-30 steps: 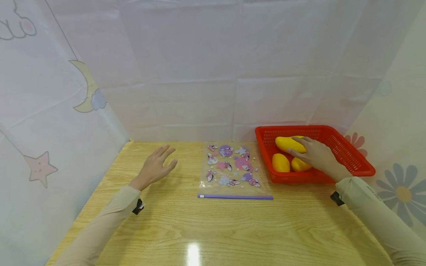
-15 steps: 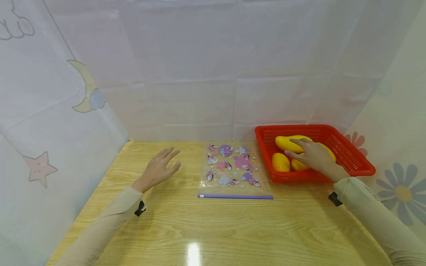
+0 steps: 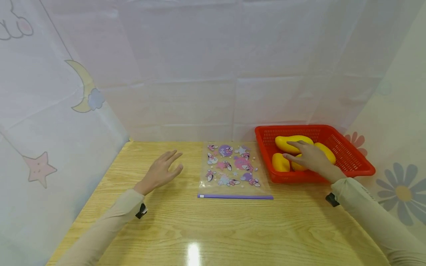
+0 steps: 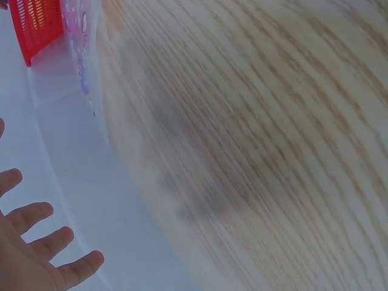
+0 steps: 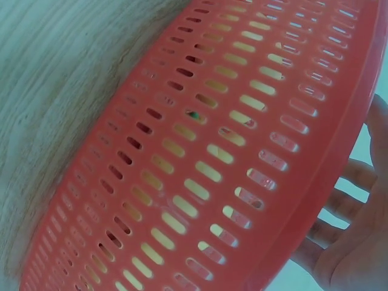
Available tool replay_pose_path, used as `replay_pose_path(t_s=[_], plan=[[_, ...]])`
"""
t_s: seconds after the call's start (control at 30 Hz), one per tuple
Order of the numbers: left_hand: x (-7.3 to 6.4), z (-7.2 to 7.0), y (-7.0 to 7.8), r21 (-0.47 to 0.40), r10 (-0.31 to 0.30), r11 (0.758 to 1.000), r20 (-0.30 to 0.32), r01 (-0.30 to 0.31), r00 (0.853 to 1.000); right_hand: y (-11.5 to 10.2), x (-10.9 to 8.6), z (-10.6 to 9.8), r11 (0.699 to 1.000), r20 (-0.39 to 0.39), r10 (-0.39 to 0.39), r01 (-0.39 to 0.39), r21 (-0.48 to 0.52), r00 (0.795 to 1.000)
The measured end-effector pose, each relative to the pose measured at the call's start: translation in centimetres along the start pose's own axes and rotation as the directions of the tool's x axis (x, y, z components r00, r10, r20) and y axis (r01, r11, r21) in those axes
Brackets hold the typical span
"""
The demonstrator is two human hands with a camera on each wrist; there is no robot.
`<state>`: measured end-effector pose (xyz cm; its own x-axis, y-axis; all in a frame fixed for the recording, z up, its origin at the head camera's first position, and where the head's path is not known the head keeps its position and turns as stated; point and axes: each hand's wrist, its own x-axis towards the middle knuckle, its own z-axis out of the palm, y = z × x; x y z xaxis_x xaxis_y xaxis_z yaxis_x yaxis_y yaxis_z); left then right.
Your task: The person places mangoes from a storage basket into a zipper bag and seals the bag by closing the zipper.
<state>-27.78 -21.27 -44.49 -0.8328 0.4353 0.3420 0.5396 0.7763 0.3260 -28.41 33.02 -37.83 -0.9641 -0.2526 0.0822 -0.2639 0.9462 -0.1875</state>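
Observation:
My right hand (image 3: 311, 157) hovers over the red plastic basket (image 3: 352, 164) with its fingers spread. Under and around it lie several yellow mangoes: a long mango (image 3: 286, 143) at the back, a smaller mango (image 3: 280, 163) at the left, and others partly hidden by the hand. In the right wrist view the basket wall (image 5: 200, 151) fills most of the picture, with yellow showing through its slots. My left hand (image 3: 159, 171) is held above the table's left part, fingers spread and holding nothing. Between the hands lies a flat clear zip bag (image 3: 233, 166) with cartoon prints and a purple slider strip.
The wooden table (image 3: 213, 225) carries the bag and the basket, which stands at its back right. White printed sheets (image 3: 186, 74) hang behind the table and along both sides.
My right hand has drawn slightly left and toward me over the basket, uncovering more of the right-hand mango. My left hand has shifted a little to the right.

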Motion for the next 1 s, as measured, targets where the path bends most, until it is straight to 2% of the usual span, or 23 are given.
replay_pose_path(t_s=[0.77, 1.0], plan=[[-0.1, 1.1, 0.6, -0.005, 0.071, 0.997, -0.006, -0.071, 0.997, -0.1, 0.6, 0.7, 1.000, 0.001, -0.019, 0.019, 0.004, 1.000], [-0.2, 1.3, 1.0, -0.016, 0.053, 0.998, 0.019, -0.052, 0.998, -0.3, 0.8, 0.9, 1.000, 0.017, -0.018, 0.018, 0.001, 1.000]])
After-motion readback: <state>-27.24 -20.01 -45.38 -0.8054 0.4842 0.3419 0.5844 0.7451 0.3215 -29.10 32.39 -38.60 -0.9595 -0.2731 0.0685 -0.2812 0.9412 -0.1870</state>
